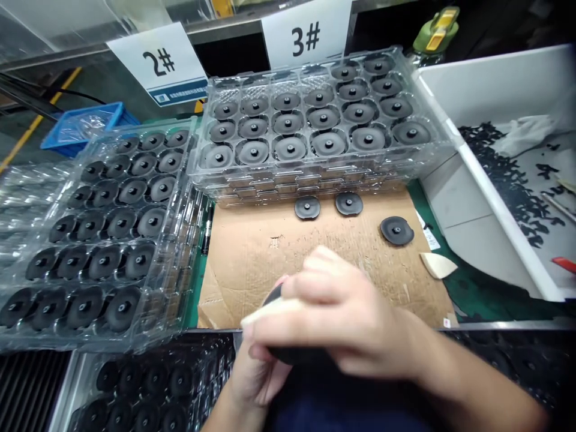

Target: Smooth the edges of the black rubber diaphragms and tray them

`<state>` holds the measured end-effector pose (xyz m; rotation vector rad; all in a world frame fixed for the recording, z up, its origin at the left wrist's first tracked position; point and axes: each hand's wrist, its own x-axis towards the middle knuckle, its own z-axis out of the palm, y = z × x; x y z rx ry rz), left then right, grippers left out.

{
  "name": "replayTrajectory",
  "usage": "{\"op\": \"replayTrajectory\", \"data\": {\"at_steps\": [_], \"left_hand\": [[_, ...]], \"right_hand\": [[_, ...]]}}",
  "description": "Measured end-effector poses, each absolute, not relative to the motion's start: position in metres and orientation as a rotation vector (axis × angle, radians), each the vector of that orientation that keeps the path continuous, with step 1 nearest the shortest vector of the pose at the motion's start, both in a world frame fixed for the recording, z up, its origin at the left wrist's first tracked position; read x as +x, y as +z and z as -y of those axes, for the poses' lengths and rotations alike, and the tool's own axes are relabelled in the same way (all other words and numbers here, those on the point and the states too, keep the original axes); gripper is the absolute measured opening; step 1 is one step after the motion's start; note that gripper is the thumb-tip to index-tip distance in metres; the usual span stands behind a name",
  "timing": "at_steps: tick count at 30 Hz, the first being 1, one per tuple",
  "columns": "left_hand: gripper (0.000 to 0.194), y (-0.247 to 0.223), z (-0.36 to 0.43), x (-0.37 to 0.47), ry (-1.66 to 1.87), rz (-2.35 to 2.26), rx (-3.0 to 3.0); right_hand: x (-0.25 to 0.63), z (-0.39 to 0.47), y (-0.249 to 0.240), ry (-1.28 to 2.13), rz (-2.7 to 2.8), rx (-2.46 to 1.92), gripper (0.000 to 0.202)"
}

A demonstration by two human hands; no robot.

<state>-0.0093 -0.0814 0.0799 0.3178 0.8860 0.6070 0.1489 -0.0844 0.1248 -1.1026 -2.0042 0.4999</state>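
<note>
Close to the body, my left hand holds a black disc, mostly hidden behind the fingers. Across it lies my right hand, its fingers closed around a pale, thin piece pressed against the disc. Both hands are over the front edge of a brown cardboard sheet. On the cardboard beyond them lie three loose black discs: one near the middle, another just right of it, and a third farther right.
Clear trays with black discs are stacked behind the cardboard; another filled stack stands left. At right, a white bin holds small black parts, with a cream wedge beside it. More discs sit in trays below the table edge.
</note>
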Motion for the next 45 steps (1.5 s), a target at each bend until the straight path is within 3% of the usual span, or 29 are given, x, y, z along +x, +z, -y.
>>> {"op": "replayTrajectory", "data": {"at_steps": [6, 11, 17, 23, 28, 35, 39, 41, 45], "left_hand": [[0.056, 0.074, 0.075, -0.023, 0.604, -0.464, 0.236], [0.051, 0.072, 0.073, -0.025, 0.582, -0.453, 0.227], [0.054, 0.071, 0.076, -0.021, 0.589, -0.457, 0.261], [0.056, 0.064, 0.076, -0.013, 0.841, -0.651, 0.427], [0.055, 0.061, 0.075, -0.020, 0.899, -0.617, 0.422], [0.054, 0.066, 0.076, -0.010, 0.884, -0.628, 0.438], [0.051, 0.063, 0.076, -0.012, 0.867, -0.748, 0.395], [0.053, 0.062, 0.075, -0.014, 0.884, -0.767, 0.374], [0.054, 0.063, 0.075, -0.013, 0.889, -0.766, 0.357]], "right_hand": [[0.156, 0.096, 0.065, 0.742, 1.384, -1.641, 0.027], [0.149, 0.127, 0.015, 1.002, 1.484, -1.695, 0.026], [0.158, 0.124, 0.073, 0.678, 1.339, -1.726, 0.027], [0.132, 0.127, 0.116, 0.398, 1.688, -1.508, 0.036], [0.148, 0.146, 0.111, 0.919, 1.568, -1.482, 0.025], [0.143, 0.137, 0.115, 0.477, 1.566, -1.514, 0.033], [0.141, 0.136, 0.111, 0.818, 1.649, -1.391, 0.029], [0.149, 0.141, 0.092, 0.988, 1.539, -1.441, 0.024], [0.171, 0.147, 0.026, 0.761, 1.345, -1.765, 0.026]]}}
